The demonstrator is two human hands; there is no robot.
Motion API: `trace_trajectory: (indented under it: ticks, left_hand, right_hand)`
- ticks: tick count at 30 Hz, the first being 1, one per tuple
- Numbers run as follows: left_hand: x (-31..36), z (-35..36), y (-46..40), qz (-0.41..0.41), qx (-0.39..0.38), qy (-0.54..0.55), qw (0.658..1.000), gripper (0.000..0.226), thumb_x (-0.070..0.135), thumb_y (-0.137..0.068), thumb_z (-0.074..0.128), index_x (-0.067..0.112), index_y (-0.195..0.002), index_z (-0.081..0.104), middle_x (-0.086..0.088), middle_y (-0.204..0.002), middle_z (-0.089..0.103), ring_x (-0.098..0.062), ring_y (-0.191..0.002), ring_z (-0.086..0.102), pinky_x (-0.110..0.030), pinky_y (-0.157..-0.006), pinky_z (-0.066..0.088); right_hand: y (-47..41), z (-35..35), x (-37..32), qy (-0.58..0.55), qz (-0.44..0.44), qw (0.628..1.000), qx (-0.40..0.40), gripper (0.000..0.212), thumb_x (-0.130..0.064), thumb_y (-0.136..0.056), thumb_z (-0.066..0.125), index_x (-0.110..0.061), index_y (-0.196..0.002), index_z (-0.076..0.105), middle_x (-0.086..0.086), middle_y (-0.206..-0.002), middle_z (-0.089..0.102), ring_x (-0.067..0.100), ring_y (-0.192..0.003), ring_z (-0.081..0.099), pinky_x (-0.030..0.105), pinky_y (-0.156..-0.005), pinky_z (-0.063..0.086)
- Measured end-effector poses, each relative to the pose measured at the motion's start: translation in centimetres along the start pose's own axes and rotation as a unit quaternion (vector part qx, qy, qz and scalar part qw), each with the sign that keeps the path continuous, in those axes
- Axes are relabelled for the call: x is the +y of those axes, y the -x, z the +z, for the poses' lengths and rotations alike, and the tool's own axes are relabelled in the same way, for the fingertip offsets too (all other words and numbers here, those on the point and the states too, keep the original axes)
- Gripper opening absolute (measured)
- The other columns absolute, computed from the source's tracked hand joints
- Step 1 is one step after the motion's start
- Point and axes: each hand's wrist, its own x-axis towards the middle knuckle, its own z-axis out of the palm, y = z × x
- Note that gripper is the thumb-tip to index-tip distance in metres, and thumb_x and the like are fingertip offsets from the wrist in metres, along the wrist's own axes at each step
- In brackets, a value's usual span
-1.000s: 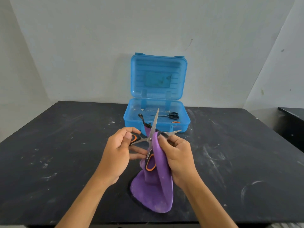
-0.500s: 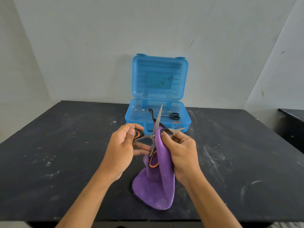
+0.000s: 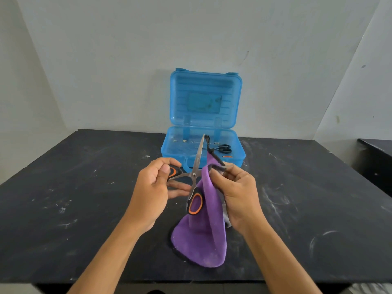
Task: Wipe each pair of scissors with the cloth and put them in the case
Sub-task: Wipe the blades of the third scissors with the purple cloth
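Observation:
My left hand (image 3: 151, 187) grips one black-and-orange handle of a pair of scissors (image 3: 196, 166), whose blades are spread apart. One blade points up toward the case; the other is wrapped in a purple cloth (image 3: 203, 230) pinched by my right hand (image 3: 235, 192). The cloth hangs down to the table. Behind stands a blue plastic case (image 3: 169, 149) with its lid upright. Inside it lie small black-handled scissors (image 3: 223, 147) and part of an orange-handled item (image 3: 227, 156) at the front right.
The black scuffed table (image 3: 84, 187) spreads to both sides of my hands. White walls close in behind and on both sides. A second dark surface (image 3: 377, 149) sits at the far right edge.
Both hands, scissors and cloth have shifted slightly up and right toward the case. My right hand has slid the cloth along the wrapped blade, now covering more of it.

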Motion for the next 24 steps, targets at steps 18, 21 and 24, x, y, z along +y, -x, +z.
trace_trajectory:
  ticks: [18, 21, 24]
  left_hand:
    - [-0.6, -0.9, -0.1, 0.012, 0.019, -0.021, 1.000, 0.032, 0.012, -0.108, 0.034, 0.016, -0.101, 0.065, -0.013, -0.103, 0.059, -0.028, -0.070, 0.077, -0.028, -0.063, 0.062]
    - [-0.6, -1.1, -0.2, 0.015, 0.027, -0.018, 0.999, 0.035, 0.012, -0.108, 0.033, 0.018, -0.098, 0.066, -0.014, -0.103, 0.057, -0.029, -0.070, 0.077, -0.027, -0.063, 0.062]
    - [-0.5, -0.9, -0.4, 0.020, 0.028, -0.016, 0.999, 0.035, 0.012, -0.108, 0.034, 0.020, -0.097, 0.066, -0.014, -0.101, 0.058, -0.029, -0.070, 0.077, -0.028, -0.063, 0.062]
  right_hand:
    - [0.1, -0.9, -0.6, -0.073, 0.009, 0.995, 0.072, 0.031, -0.009, -0.104, 0.062, -0.021, -0.086, 0.085, 0.004, -0.081, 0.080, 0.013, -0.070, 0.075, 0.025, -0.062, 0.061]
    - [0.1, -1.1, -1.0, -0.065, 0.008, 0.996, 0.063, 0.025, -0.014, -0.103, 0.065, -0.023, -0.090, 0.085, 0.005, -0.090, 0.081, 0.015, -0.077, 0.076, 0.027, -0.067, 0.062]
    - [0.2, -0.8, -0.8, -0.048, 0.005, 0.998, 0.032, 0.015, -0.014, -0.100, 0.069, -0.019, -0.097, 0.084, 0.007, -0.091, 0.081, 0.016, -0.078, 0.076, 0.025, -0.068, 0.061]
